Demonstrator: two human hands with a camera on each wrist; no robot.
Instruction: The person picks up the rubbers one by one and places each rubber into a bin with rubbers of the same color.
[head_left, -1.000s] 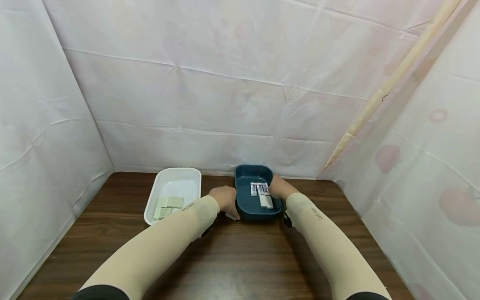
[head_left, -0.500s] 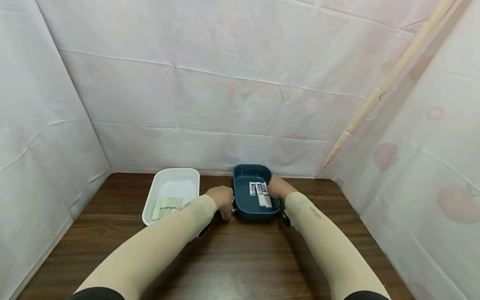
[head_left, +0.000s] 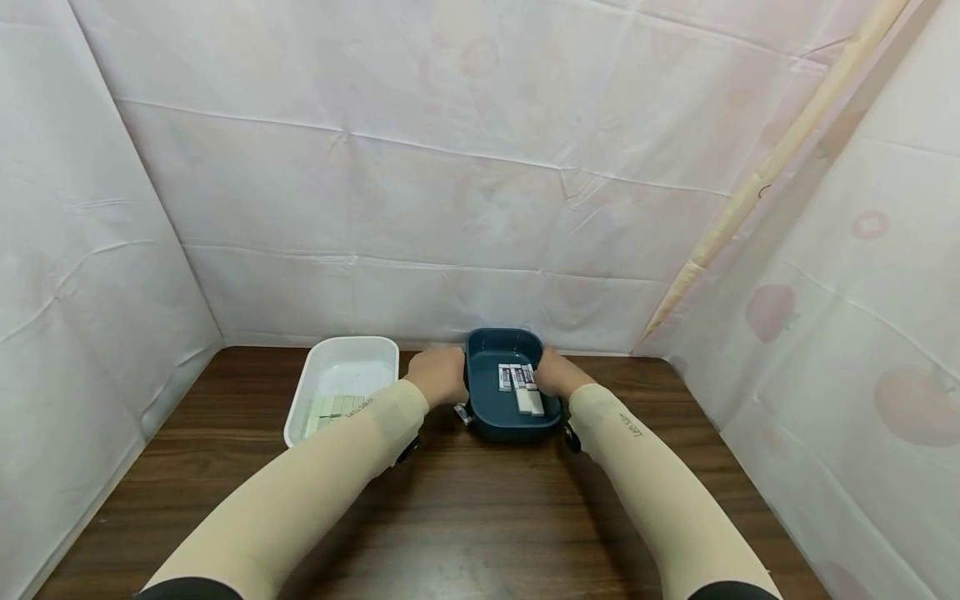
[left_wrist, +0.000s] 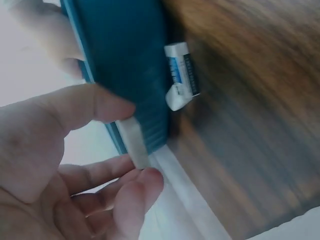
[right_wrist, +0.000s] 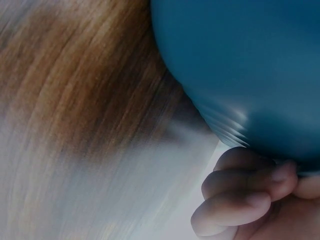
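The blue tray [head_left: 513,385] is gripped on the table [head_left: 480,517] by both hands: left hand [head_left: 438,375], now shifted up its side, pinches a pale eraser [left_wrist: 134,142]; right hand [head_left: 553,372] curls under the rim. One wrapped eraser [left_wrist: 181,75] is left outside.

Two shallow plastic trays stand on the one dark wooden counter [head_left: 487,517]: one white rectangular tray [head_left: 352,354] and one dark teal rectangular tray [head_left: 504,343]. In the teal tray lie small white block erasers in printed paper sleeves [head_left: 520,387], about four or five, too close together to count surely. One more sleeved white eraser [left_wrist: 181,75] lies on the counter beside the teal tray. The white tray holds pale green flat blocks [head_left: 330,408], partly hidden, their number unclear. Two hands show, the left hand [head_left: 438,377] and the right hand [head_left: 553,375].
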